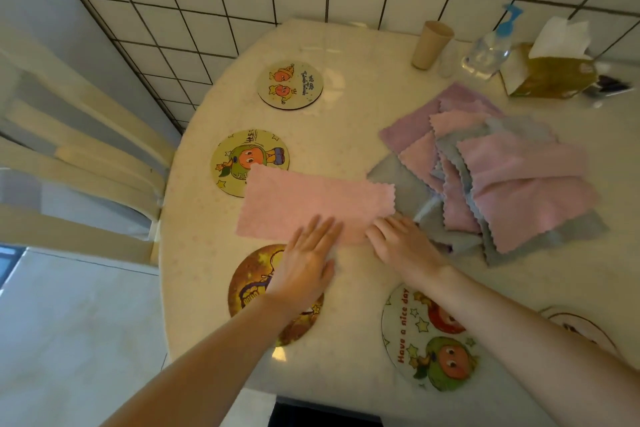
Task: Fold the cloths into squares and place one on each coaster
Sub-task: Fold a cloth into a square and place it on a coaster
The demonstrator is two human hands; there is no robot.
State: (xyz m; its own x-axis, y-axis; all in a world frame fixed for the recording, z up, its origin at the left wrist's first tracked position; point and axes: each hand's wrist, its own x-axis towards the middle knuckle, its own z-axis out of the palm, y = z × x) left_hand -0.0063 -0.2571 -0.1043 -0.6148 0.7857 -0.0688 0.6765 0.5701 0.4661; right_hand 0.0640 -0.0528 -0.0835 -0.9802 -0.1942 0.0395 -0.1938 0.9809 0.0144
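Left hand (pixel 304 263) lies flat, fingers spread, on the pink cloth's (pixel 311 204) near edge. Right hand (pixel 401 243) pinches its near right corner. Cloth lies just beyond both hands, long axis left-right, far-left corner overlapping a coaster (pixel 239 152).

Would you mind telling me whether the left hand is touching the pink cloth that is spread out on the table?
Touching. The head view shows the left hand lying flat with its straight fingers overlapping the near edge of the pink cloth.
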